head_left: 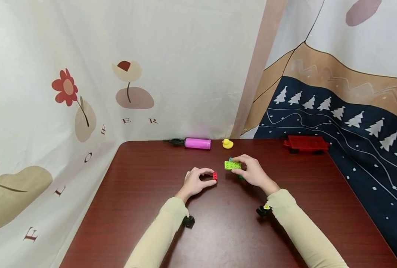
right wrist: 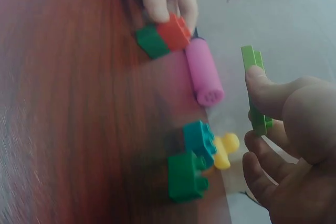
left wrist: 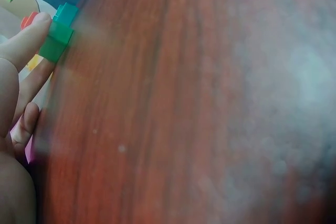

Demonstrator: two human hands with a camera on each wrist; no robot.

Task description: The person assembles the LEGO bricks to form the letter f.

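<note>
My left hand (head_left: 194, 181) pinches a small red toy brick (head_left: 215, 175) between thumb and fingertips. Under that one sits a dark green brick (right wrist: 152, 41), close against the tabletop and hidden from above. To its right, my right hand (head_left: 252, 170) grips a flat lime-green brick (head_left: 232, 165) by its long edges, raised over the table and level in the head view, edge-on in the right wrist view. Below the lime piece stand a teal brick (right wrist: 198, 139) and another green brick (right wrist: 182, 177), side by side and mostly covered by my right hand in the head view.
Along the back edge of the brown table (head_left: 145, 208) lie a pink hand pump (head_left: 197, 143) with a black nozzle end and a yellow rubber duck (head_left: 227, 144). A red toy wagon (head_left: 307, 143) stands at the back right corner. Printed curtains (head_left: 185, 67) hang behind.
</note>
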